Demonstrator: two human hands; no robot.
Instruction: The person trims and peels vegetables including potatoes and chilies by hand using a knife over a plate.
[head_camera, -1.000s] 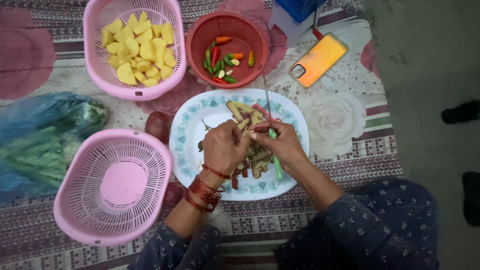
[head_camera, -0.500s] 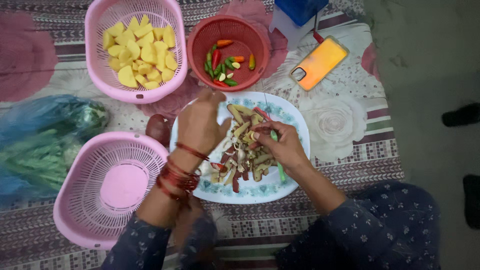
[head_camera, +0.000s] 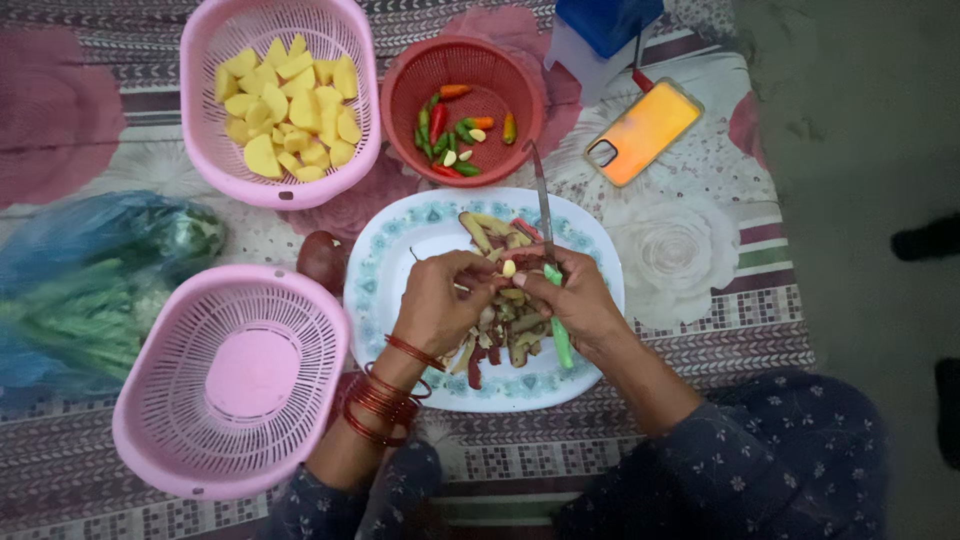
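Floral mat (head_camera: 690, 240), grey concrete floor (head_camera: 850, 120), dim light

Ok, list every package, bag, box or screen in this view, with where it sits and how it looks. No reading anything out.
Phone: upper right on the mat, right of the red basket, tilted; rectangular, orange-yellow, dark camera corner.
Blue and white box: top edge, above the phone; only partly in frame.
Blue plastic bag: far left, beside the empty pink basket; translucent, crumpled, green leafy vegetables inside.
No labels or signs are visible.

1. Centre frame: left hand (head_camera: 440, 305) and right hand (head_camera: 572, 300) pinch a small pale garlic clove (head_camera: 509, 268) over the oval white floral-rimmed plate (head_camera: 385, 270).
2. Right hand also grips a green-handled knife (head_camera: 556, 320).
3. Lower left: empty pink plastic basket (head_camera: 232, 380).
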